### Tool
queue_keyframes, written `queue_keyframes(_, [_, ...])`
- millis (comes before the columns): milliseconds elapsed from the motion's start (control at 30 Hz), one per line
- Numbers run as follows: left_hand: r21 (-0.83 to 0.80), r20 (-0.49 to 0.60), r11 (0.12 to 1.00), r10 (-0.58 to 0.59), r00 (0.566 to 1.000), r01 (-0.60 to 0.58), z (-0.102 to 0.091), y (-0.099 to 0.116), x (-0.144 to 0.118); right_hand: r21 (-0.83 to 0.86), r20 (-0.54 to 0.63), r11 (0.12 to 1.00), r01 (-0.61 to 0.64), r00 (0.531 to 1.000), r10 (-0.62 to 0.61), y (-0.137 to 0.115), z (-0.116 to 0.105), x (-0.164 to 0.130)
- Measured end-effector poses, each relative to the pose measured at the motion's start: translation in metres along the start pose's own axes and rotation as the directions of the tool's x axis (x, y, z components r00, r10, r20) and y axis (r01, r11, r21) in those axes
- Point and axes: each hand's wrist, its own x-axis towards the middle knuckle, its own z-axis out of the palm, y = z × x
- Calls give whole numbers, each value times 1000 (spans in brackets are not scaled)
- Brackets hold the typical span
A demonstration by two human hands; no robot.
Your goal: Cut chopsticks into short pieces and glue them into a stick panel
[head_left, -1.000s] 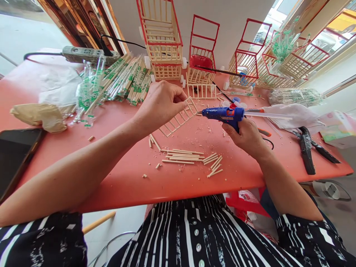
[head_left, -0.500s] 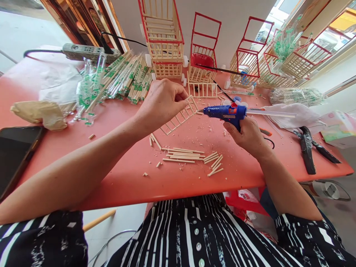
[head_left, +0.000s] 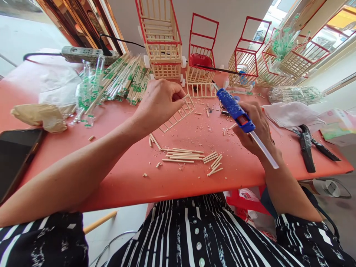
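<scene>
My left hand (head_left: 166, 97) pinches the upper end of a small ladder-like frame of wooden sticks (head_left: 178, 115), tilted above the table. In my right hand (head_left: 254, 124) is a blue hot glue gun (head_left: 234, 107), its nozzle pointing up and away to the left, apart from the frame. A clear glue stick (head_left: 264, 150) juts from the gun's back end toward my wrist. Below the hands lie several cut wooden sticks (head_left: 182, 155) in a loose row, with shorter pieces (head_left: 215, 163) to their right. Another stick panel (head_left: 201, 90) leans against a small red-rimmed cart behind.
Miniature stick carts (head_left: 162, 48) stand along the wall. Wrapped chopsticks (head_left: 119, 79) and a power strip (head_left: 86, 52) lie at the back left, a phone (head_left: 18, 155) at the left edge. Black-handled cutters (head_left: 307, 148) and a white cloth (head_left: 292, 114) are on the right.
My right hand has swung the glue gun's nozzle away from the stick frame, up toward the back, so its rear now points down at me. The left hand keeps the frame nearly still.
</scene>
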Motion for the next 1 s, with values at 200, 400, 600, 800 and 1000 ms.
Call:
queue_keyframes(200, [-10,-37,1000,7,999,-8,-17,12,-6,-313,-209,947,-64,978,-3,14,-34,-9])
queue_keyframes(400, [35,-96,999,-6,995,10,-34,18,-9,-433,-170,867,-249,966,192,59,-70,-39])
queue_keyframes(600, [21,-100,999,36,994,-34,-36,26,-14,-300,86,906,-298,938,337,126,-57,-56])
queue_keyframes(800, [-60,-56,993,97,994,-101,-32,29,-19,-196,244,928,-316,901,358,155,-51,-49])
queue_keyframes(1000, [-93,-18,989,115,993,-116,-23,23,-17,-113,32,912,-395,916,401,85,-72,-10])
